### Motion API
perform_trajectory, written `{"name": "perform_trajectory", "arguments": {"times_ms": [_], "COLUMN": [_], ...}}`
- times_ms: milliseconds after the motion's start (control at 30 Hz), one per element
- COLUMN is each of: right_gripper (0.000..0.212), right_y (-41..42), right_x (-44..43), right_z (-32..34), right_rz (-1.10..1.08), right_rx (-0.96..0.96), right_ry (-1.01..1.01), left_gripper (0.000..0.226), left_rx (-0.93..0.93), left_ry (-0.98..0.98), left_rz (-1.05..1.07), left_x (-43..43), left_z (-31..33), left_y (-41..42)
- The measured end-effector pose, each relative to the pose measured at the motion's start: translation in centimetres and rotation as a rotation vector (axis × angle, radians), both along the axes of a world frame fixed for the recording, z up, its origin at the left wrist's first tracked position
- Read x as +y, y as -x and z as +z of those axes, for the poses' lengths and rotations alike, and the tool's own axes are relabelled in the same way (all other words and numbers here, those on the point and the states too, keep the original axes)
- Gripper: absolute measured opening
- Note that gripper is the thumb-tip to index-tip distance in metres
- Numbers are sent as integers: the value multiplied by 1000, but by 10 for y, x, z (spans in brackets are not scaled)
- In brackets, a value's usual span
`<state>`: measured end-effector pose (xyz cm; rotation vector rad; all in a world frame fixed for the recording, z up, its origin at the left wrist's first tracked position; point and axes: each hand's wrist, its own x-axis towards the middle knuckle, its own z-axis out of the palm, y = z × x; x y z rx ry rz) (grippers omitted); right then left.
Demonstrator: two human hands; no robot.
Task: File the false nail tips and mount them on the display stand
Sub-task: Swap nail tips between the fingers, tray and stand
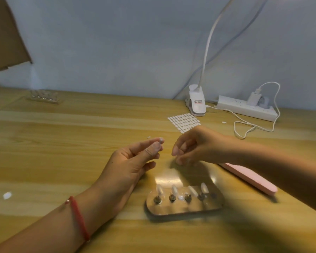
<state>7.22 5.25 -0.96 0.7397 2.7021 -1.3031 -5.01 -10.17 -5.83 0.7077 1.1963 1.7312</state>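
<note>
Stand [181, 209] bears four nail tips [192, 190]; left fingers [152, 144] pinch one piece [161, 140].

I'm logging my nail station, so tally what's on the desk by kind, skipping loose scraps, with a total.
Nail tips on the near display stand: 4
Display stands: 2
Small pale piece pinched by the left hand: 1
Pink nail file: 1
Adhesive tab sheet: 1
Clip lamp: 1
Power strip: 1
USB charger with cable: 1
Total: 12
</note>
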Motion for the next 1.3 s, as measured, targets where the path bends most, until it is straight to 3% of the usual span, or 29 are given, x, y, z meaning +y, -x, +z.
{"name": "perform_trajectory", "arguments": {"times_ms": [100, 200, 567, 1033, 1300], "right_gripper": [18, 22, 21, 25, 27], "right_y": [-10, -16, -9, -9, -8], "right_x": [-4, -11, -19, -14, -21], "right_z": [10, 25, 34, 33, 28], "right_rz": [-36, 22, 39, 81, 57], "right_rx": [207, 298, 242, 81, 128], "right_ry": [345, 443, 253, 340, 209], "left_gripper": [33, 34, 33, 17, 20], "left_rx": [39, 108, 248, 376, 399], "left_ry": [-17, -17, -22, -23, 1], "left_rz": [12, 37, -4, -33, -12], "left_x": [0, 0, -2, -7, -7], "left_z": [0, -1, 1, 1, -3], "left_y": [-1, -2, -6, -6, -5]}}
